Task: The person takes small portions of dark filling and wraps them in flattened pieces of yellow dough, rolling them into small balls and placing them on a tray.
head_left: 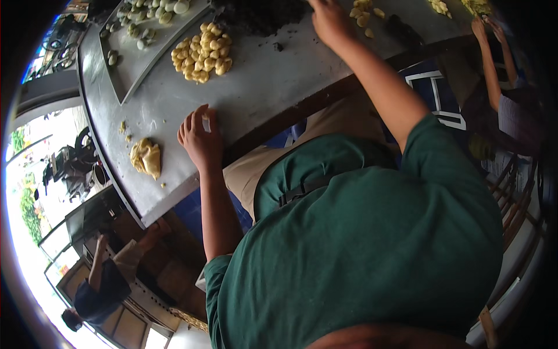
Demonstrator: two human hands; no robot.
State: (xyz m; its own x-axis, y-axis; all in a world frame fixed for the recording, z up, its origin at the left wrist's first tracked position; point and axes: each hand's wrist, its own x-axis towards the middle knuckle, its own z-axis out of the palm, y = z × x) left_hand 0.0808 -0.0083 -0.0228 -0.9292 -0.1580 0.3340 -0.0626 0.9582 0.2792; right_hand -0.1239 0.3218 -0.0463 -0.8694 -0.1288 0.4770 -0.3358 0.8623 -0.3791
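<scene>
My left hand [199, 138] is over the near part of the metal table [256, 87], its fingers loosely bent and apart. A pale spot shows between thumb and forefinger; I cannot make out what it is. To its left lies a lump of yellow dough [145, 158] with crumbs around it. Beyond it sits a heap of small yellow dough balls [202, 53]. My right hand [332, 24] reaches to the far side, beside a dark, crumbly mass [258, 16]. Its fingertips run to the picture's upper edge, so its grip is hidden.
A metal tray [136, 84] at the far left bears several pale greenish balls [165, 9]. More yellow pieces [362, 13] and a dark lump [404, 30] lie at the right. Another person's hands [485, 26] work over yellow pieces at the far right. Someone else [104, 285] is at the lower left.
</scene>
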